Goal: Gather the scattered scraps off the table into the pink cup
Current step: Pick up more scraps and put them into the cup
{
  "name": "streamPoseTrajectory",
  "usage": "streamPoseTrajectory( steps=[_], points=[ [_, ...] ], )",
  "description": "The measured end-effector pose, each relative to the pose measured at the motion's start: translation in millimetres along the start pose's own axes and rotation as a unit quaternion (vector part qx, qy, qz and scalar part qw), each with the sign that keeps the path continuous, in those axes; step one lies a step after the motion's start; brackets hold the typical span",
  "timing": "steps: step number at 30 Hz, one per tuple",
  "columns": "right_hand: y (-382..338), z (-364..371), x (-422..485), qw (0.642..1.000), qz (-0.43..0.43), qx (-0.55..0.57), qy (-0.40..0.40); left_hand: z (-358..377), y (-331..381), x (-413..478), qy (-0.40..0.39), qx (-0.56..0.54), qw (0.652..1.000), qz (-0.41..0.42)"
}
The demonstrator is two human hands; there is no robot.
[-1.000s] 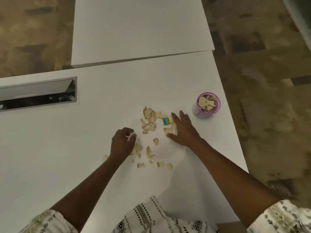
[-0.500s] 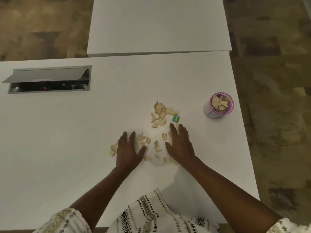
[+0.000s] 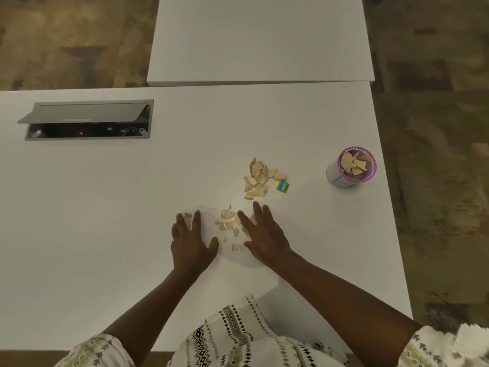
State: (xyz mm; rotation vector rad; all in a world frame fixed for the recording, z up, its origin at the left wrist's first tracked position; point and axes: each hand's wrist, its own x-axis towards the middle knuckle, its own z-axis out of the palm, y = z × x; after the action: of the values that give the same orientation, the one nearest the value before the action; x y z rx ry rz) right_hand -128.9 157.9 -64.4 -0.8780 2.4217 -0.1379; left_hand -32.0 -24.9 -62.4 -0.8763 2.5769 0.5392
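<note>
On the white table [image 3: 105, 234], both hands lie flat and spread, grasping nothing — left hand [image 3: 191, 242] and right hand [image 3: 264, 238] flanking tan scraps [image 3: 228, 221], the pink cup [image 3: 352, 166] well apart near the right edge.

White table [image 3: 105, 234] spans near scene. Recessed cable box [image 3: 87, 120] at far left, grey lid [image 3: 84, 112] tilted open, small red light [image 3: 81, 133] inside. Second white table [image 3: 259, 38] abuts far edge. Mottled brown floor [image 3: 436, 181] at right.
</note>
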Motion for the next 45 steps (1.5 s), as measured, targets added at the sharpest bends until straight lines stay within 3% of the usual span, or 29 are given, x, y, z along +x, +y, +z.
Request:
streamPoseTrajectory(
  steps=[3, 7, 12, 15, 19, 24, 27, 30, 33, 41, 45],
  points=[
    [-3, 3, 0, 0.999, -0.030, 0.007, 0.010, 1, -1, -2, -0.009, -0.016, 1.000, 0.019],
    [2, 3, -2, 0.993, -0.076, -0.046, 0.081, 3, 9, -5, -0.011, -0.017, 0.999, 0.042],
    [21, -1, -5, 0.990, -0.092, -0.063, 0.082, 0, 16, -5, -0.012, 0.000, 0.995, 0.096],
    [33, 0, -3, 0.993, -0.071, -0.021, 0.093, -2, 18, -4, -0.009, 0.007, 0.992, 0.124],
    [43, -6, -2, 0.980, -0.001, 0.137, 0.144, -4, 19, 0, -0.006, 0.026, 0.988, 0.153],
    [47, -22, -4, 0.894, 0.179, 0.372, 0.171, -8, 29, 5, 0.021, -0.031, 0.992, 0.121],
    [52, -29, -2, 0.818, 0.255, 0.495, 0.148, -11, 40, 7, 0.047, -0.095, 0.990, 0.088],
    [57, -38, -1, 0.733, 0.291, 0.600, 0.132, -15, 54, 9, 0.059, -0.167, 0.983, 0.043],
    [64, -50, -3, 0.691, 0.298, 0.647, 0.125, -22, 70, 10, 0.066, -0.210, 0.975, 0.029],
    [116, -99, -21, 0.682, 0.263, 0.647, 0.217, -44, 132, 17, 0.025, -0.288, 0.956, 0.045],
    [155, -124, -31, 0.725, 0.290, 0.557, 0.283, -50, 186, 22, -0.005, -0.314, 0.946, 0.082]
  ],
)
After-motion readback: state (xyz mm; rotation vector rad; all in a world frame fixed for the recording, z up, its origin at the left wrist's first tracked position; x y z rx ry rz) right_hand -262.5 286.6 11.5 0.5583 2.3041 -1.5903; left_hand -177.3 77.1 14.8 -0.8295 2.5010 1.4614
